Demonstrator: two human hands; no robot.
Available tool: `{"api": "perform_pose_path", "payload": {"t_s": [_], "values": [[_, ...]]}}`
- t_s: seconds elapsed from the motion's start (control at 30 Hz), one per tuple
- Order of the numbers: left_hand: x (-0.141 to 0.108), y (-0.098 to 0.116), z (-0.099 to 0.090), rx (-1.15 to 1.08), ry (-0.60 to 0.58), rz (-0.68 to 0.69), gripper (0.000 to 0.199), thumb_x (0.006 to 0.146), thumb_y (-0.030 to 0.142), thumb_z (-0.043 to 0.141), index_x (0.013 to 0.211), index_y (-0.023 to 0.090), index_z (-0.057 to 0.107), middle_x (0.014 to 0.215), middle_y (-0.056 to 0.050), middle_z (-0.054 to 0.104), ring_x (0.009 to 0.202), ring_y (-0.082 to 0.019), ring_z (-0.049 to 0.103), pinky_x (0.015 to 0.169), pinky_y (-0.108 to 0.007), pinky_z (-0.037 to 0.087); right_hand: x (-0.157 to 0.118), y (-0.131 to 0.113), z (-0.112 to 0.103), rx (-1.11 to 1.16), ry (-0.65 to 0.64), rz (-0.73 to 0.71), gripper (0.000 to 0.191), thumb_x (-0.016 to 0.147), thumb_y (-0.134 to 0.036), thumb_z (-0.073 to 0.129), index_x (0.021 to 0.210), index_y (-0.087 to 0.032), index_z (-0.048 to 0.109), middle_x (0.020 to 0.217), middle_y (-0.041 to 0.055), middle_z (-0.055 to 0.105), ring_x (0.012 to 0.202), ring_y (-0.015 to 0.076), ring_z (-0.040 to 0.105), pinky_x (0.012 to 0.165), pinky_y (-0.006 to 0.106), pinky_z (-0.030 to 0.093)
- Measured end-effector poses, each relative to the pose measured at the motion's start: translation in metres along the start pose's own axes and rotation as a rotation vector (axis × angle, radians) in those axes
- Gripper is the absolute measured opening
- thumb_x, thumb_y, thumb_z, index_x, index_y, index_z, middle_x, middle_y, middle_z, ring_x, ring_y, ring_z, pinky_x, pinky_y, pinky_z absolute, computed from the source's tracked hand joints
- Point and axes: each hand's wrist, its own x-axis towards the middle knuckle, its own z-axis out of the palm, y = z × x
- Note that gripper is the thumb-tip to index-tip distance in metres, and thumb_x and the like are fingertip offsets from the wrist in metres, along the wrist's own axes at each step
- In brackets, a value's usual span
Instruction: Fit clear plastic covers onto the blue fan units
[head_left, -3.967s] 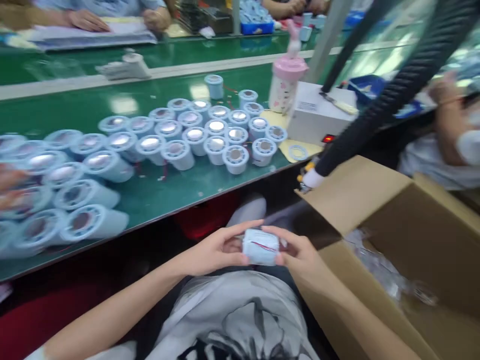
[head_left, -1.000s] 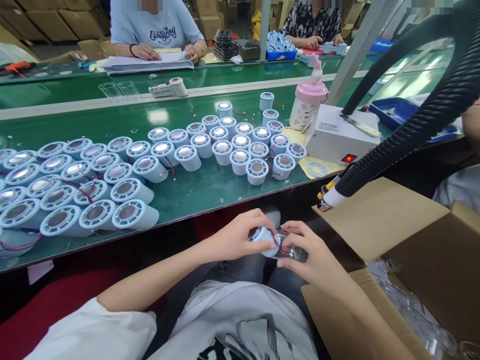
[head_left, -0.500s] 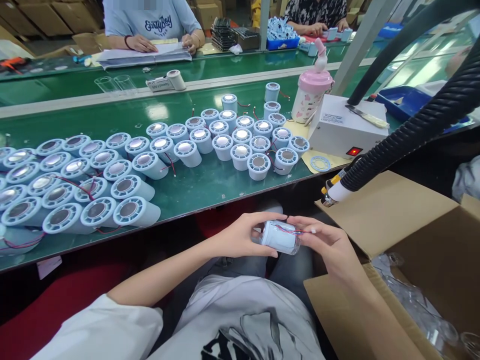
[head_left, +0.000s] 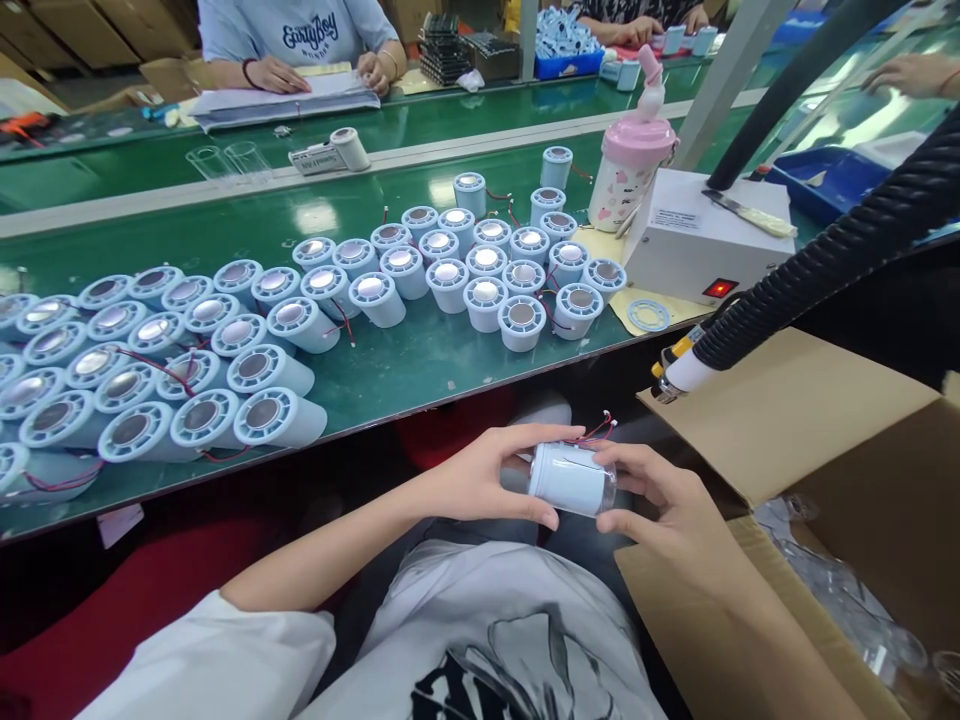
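Note:
Above my lap, both hands hold a light blue cylindrical housing lying on its side, with a clear plastic sleeve around its right end. My left hand is wrapped round the left end, thumb below and fingers above. My right hand grips the right end by the clear sleeve. Thin red and dark wires with a small white connector stick up behind the housing. On the green bench stand many like housings with round metal discs on top, several trailing wires.
To the right, an open cardboard box holds clear plastic sleeves. A black corrugated hose hangs over it, beside a white device with a red switch and a pink-lidded cup. Co-workers sit across the bench.
The wires have swung from the front of the housing to behind it, pointing up. My right hand has shifted its hold from the wires to the clear sleeve.

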Motion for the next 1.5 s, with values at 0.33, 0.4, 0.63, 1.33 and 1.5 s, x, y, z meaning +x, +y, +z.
{"api": "perform_pose_path", "payload": {"t_s": [0.33, 0.4, 0.63, 1.33, 1.5], "values": [[-0.002, -0.001, 0.0, 0.067, -0.018, 0.085, 0.076, 0.068, 0.021, 0.08, 0.136, 0.027, 0.048, 0.138, -0.011, 0.052, 0.124, -0.027, 0.052, 0.098, -0.035, 0.049, -0.001, -0.004, 0.002, 0.256, -0.038, 0.141, 0.036, 0.08, -0.035, 0.074, 0.112, -0.03, 0.058, 0.113, 0.0003, 0.062, 0.096, 0.0169, 0.063, 0.081, 0.026, 0.054], [-0.002, 0.0, -0.001, 0.071, -0.024, 0.106, 0.077, 0.067, 0.019, 0.081, 0.136, 0.029, 0.048, 0.139, -0.01, 0.051, 0.126, -0.026, 0.051, 0.098, -0.034, 0.049, 0.001, -0.005, 0.002, 0.297, -0.047, 0.154, 0.036, 0.08, -0.037, 0.073, 0.111, -0.029, 0.057, 0.109, 0.001, 0.063, 0.095, 0.0166, 0.062, 0.079, 0.024, 0.054], [-0.003, 0.001, -0.002, 0.139, -0.019, 0.105, 0.078, 0.066, 0.019, 0.081, 0.136, 0.028, 0.048, 0.139, -0.01, 0.051, 0.128, -0.026, 0.048, 0.1, -0.036, 0.048, 0.006, -0.006, 0.004, 0.386, -0.041, 0.235, 0.033, 0.083, -0.041, 0.07, 0.108, -0.024, 0.057, 0.097, 0.0022, 0.066, 0.085, 0.0138, 0.063, 0.067, 0.02, 0.055], [0.039, -0.023, -0.006, -0.217, 0.017, -0.121, 0.085, 0.065, 0.024, 0.082, 0.14, 0.02, 0.042, 0.139, -0.016, 0.051, 0.125, -0.029, 0.052, 0.105, -0.044, 0.041, 0.023, 0.036, 0.02, 0.891, 0.145, 0.474, 0.043, 0.084, -0.057, 0.057, 0.095, -0.016, 0.057, 0.063, 0.0053, 0.069, 0.044, 0.013, 0.061, 0.038, 0.017, 0.046], [0.093, -0.026, -0.005, -0.155, -0.046, -0.166, 0.072, 0.07, 0.029, 0.078, 0.134, 0.012, 0.049, 0.126, -0.015, 0.061, 0.117, -0.027, 0.057, 0.103, -0.043, 0.041, 0.035, 0.064, 0.014, 0.975, 0.346, 0.407, 0.04, 0.093, -0.052, 0.041, 0.095, -0.017, 0.06, 0.067, 0.0058, 0.068, 0.05, 0.0128, 0.06, 0.039, 0.017, 0.043]]}}
